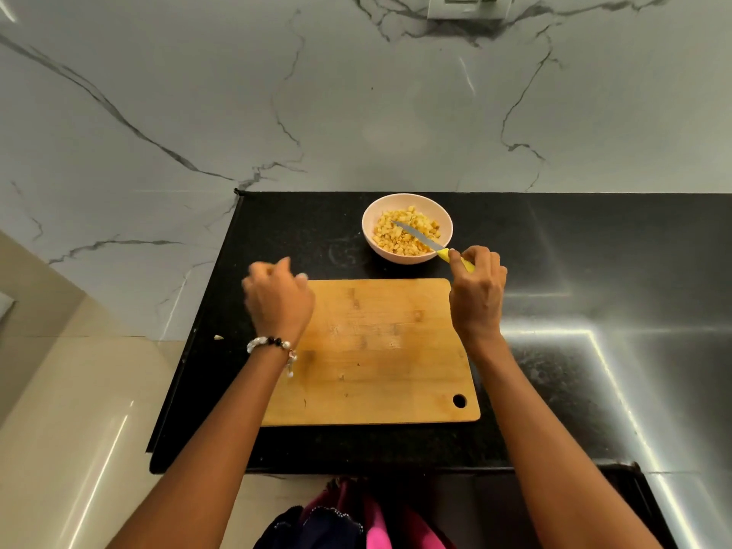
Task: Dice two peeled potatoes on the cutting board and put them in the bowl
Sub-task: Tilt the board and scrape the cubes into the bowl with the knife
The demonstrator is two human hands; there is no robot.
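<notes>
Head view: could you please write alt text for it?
A bowl of diced potato sits behind a bare cutting board. The right hand holds a knife over the bowl; the left hand hovers at the board's left edge.

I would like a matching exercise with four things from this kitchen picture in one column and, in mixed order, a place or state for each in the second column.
Things:
1. pale pink round bowl
2. rectangular wooden cutting board
3. yellow-handled knife
4. beaded bracelet

Places or states:
A. on the left wrist
B. holds the diced potato pieces
C. bare, lying on the black counter
D. gripped by the right hand, blade over the bowl

Pairs: 1-B, 2-C, 3-D, 4-A
</notes>
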